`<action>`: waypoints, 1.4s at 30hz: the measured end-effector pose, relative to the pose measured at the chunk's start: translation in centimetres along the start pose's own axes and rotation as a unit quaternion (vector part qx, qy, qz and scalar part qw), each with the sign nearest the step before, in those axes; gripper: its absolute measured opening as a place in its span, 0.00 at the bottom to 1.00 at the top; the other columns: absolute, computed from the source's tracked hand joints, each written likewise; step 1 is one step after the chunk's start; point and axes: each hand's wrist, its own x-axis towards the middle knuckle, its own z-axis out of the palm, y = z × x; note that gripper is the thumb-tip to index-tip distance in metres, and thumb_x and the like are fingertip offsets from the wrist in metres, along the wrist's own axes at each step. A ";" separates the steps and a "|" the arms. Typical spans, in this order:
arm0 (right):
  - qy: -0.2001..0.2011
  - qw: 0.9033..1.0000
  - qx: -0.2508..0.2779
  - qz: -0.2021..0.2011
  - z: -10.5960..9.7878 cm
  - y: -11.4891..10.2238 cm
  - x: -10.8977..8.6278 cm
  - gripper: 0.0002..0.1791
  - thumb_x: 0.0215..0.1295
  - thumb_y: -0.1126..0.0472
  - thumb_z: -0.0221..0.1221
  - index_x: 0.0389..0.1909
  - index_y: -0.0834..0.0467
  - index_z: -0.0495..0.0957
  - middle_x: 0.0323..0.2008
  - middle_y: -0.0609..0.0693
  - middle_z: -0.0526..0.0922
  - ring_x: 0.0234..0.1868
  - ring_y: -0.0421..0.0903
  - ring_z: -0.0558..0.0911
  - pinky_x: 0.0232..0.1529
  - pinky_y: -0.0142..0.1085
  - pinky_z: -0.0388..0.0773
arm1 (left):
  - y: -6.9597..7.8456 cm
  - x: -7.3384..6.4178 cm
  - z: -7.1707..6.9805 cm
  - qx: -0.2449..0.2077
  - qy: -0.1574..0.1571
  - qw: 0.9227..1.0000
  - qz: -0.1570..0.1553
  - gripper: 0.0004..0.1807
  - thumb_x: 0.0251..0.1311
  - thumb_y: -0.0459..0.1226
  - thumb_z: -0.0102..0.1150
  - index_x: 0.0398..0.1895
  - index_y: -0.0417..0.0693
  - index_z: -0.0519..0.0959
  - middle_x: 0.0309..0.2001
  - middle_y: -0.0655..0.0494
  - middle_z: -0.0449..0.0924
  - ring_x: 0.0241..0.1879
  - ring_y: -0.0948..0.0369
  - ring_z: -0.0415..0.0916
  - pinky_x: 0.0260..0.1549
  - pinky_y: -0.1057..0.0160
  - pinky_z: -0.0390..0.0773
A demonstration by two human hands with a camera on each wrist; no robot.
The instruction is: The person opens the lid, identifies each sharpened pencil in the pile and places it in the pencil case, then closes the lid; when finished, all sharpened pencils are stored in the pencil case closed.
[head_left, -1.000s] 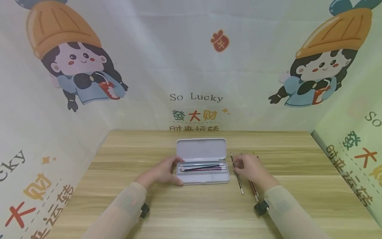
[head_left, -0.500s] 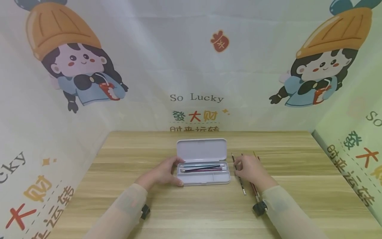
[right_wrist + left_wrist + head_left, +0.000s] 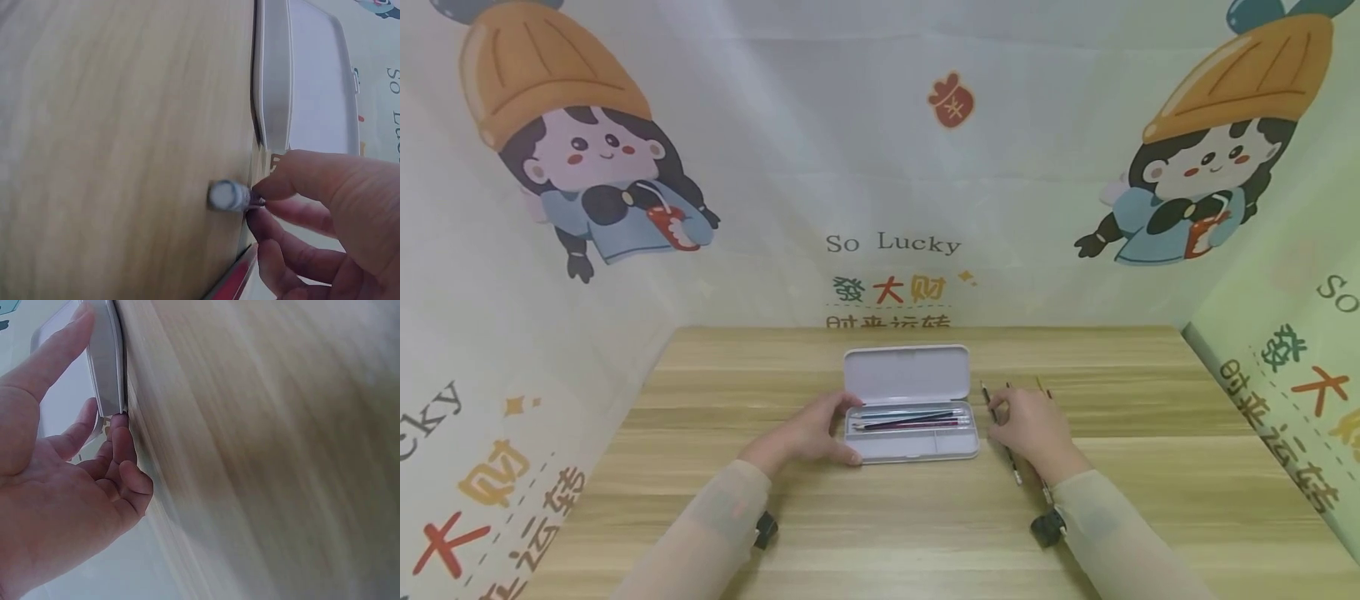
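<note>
A white pencil case (image 3: 891,450) lies with its lid (image 3: 906,375) raised in the head view. Several pencils (image 3: 910,423) fill its rear compartment. My left hand (image 3: 816,427) holds the case by its left end, thumb at the front corner and fingers toward the back. To the right of the case, my right hand (image 3: 1033,425) pinches a dark pencil (image 3: 1012,463) between thumb and fingers. The right wrist view shows that pencil's pale eraser end (image 3: 226,195) pointing toward the camera, low over the table.
More pencils lie under and beyond my right hand, partly hidden; a yellow tip (image 3: 1040,383) shows past the knuckles. A red pencil (image 3: 234,281) appears in the right wrist view. Wooden table (image 3: 895,533) spreads in front; a printed cloth (image 3: 760,208) hangs behind.
The pinched pencil's eraser end has swung slightly to the right, and my right wrist has shifted a little left. My left hand and the case stay in place.
</note>
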 end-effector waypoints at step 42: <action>0.036 0.994 0.100 -0.021 -2.1 1.9 -2.4 0.13 0.56 0.62 0.68 0.43 0.55 0.88 0.29 0.43 0.86 0.29 0.39 0.80 0.30 0.34 0.77 | -0.3 0.0 0.2 0.004 0.005 1.000 -0.004 0.46 0.38 0.39 0.85 0.66 0.45 0.72 0.61 0.44 0.76 0.66 0.45 0.70 0.73 0.42 0.65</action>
